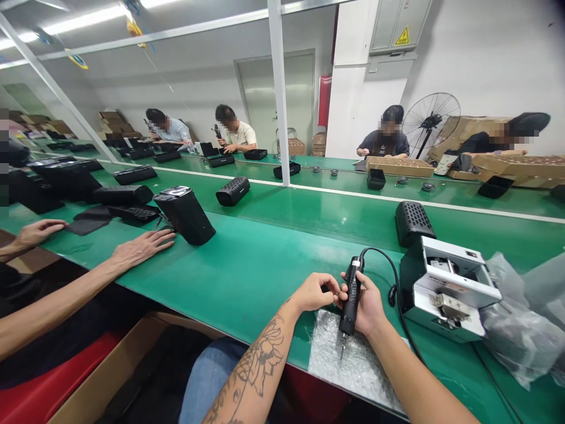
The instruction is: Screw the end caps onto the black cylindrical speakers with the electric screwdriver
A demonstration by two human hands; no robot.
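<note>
My right hand (369, 303) is wrapped round a black electric screwdriver (352, 294), its bit pointing down over a silvery foam sheet (339, 353) at the table's front edge. A black cable curves from the tool's top to the right. My left hand (316, 291) is beside the screwdriver's left side, with fingers curled and thumb and fingertips pinched close to the right hand's fingers. Whatever the left fingers hold, if anything, is too small to make out.
A white and black machine (450, 288) stands at the right, beside clear plastic bags (525, 324). Behind it is a perforated black housing (414, 222). A co-worker's hands (143, 250) rest at the left near a black box (185, 215). Several people sit across the green table (247, 265).
</note>
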